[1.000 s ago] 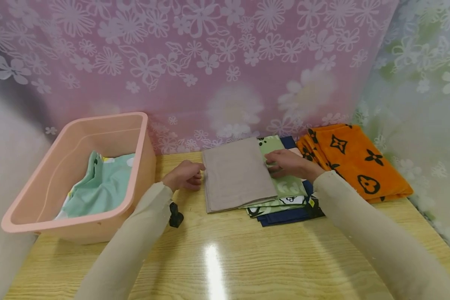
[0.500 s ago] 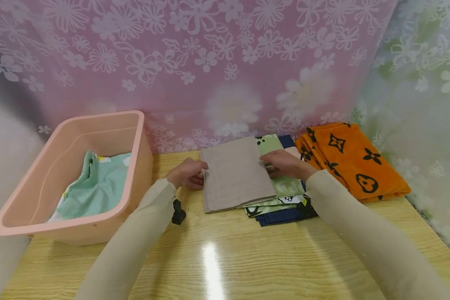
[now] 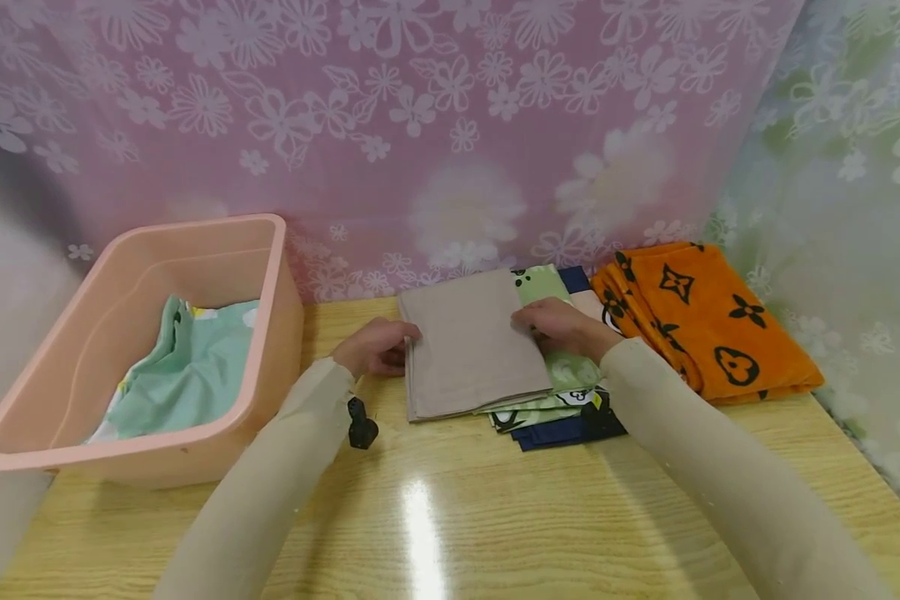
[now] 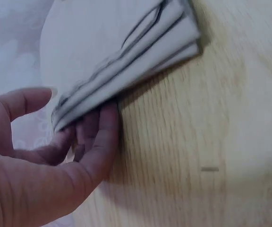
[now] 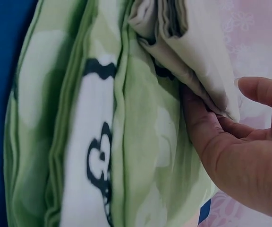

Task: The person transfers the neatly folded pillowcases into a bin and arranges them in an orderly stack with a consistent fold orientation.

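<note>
Cloth (image 3: 472,346): beige, smooth, folded rectangle; left hand (image 3: 375,345), right hand (image 3: 564,327): grip clamped on 2 opposite edges.

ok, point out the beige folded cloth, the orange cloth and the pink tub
beige folded cloth (image 3: 472,346): head view, middle of its top face
orange cloth (image 3: 707,323): head view, plain patch of its top
pink tub (image 3: 282,329): head view, outer wall facing the cloths
</note>
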The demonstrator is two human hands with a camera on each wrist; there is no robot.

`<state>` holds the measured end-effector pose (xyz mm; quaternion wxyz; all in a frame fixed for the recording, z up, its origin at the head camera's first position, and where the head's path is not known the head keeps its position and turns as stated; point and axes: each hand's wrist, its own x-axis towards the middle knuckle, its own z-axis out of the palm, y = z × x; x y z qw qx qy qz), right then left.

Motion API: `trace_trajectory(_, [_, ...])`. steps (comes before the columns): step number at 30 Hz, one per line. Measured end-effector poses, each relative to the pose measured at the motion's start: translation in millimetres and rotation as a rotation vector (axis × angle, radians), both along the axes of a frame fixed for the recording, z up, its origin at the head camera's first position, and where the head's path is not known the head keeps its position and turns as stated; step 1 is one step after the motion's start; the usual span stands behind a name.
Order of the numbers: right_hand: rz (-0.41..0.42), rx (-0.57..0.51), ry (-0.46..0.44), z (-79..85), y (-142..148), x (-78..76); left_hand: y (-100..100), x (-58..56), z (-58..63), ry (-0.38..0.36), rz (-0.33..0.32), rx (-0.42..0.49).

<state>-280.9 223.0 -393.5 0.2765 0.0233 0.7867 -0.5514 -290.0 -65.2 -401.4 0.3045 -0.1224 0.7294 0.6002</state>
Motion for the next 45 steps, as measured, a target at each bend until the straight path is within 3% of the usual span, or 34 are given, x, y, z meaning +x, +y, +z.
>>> trace_trajectory(7, [-0.074,-0.042,-0.024,-1.0,1.8,0.1,9.2,-1.2,-2.1,0.087,-0.002,0.017])
trace_trajectory(10, [-0.095,-0.056,-0.037,-3.0,1.9,-1.0,10.1,-1.3,-8.4,0.082,-0.009,0.033])
trace_trajectory(17, [-0.143,-0.071,-0.038,-9.8,-0.2,-6.3,7.2,-4.6,-20.3,0.037,0.086,0.092])
trace_trajectory(31, [-0.167,-0.084,-0.037,-8.7,-0.4,-4.7,7.3,-2.7,-17.0,0.045,0.05,0.133])
trace_trajectory(37, [-0.13,-0.104,0.012,-0.5,1.9,-3.8,6.2,-2.2,-7.6,0.101,0.043,0.13])
trace_trajectory(45, [-0.105,-0.121,0.038,23.1,9.5,2.6,5.5,3.2,20.1,0.215,-0.006,0.097])
